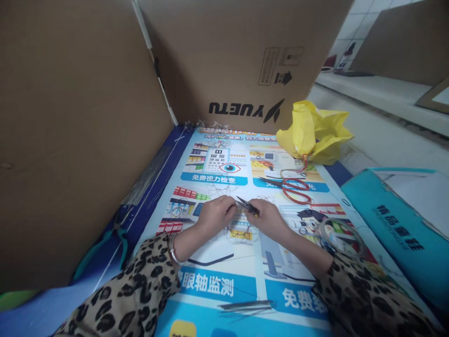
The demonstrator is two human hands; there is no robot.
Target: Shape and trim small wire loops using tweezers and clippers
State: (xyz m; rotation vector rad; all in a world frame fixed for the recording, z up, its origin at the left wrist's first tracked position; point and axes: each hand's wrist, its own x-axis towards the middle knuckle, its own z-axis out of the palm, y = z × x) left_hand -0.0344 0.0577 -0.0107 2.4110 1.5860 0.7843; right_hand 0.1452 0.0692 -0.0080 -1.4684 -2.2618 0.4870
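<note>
My left hand [215, 215] is closed in a pinch near the middle of the printed poster [242, 276]; what its fingertips hold is too small to make out. Close beside it on the right, my right hand [268, 219] grips small dark-jawed pliers [248, 206], their tips pointing toward the left hand. Most of the plier handles are hidden in the palm. Loose loops of thin wire [242, 234] lie on the poster under and around both hands. Nearer to me rests a small bundle of straight, thin dark pieces [245, 305].
Red-handled scissors [296, 185] lie beyond my right hand, near a yellow bag [312, 131]. A clear ring-shaped roll [342, 236] and a teal box [393, 224] are at right. Teal-handled pliers [121, 234] lie left. Cardboard walls [224, 61] stand behind and left.
</note>
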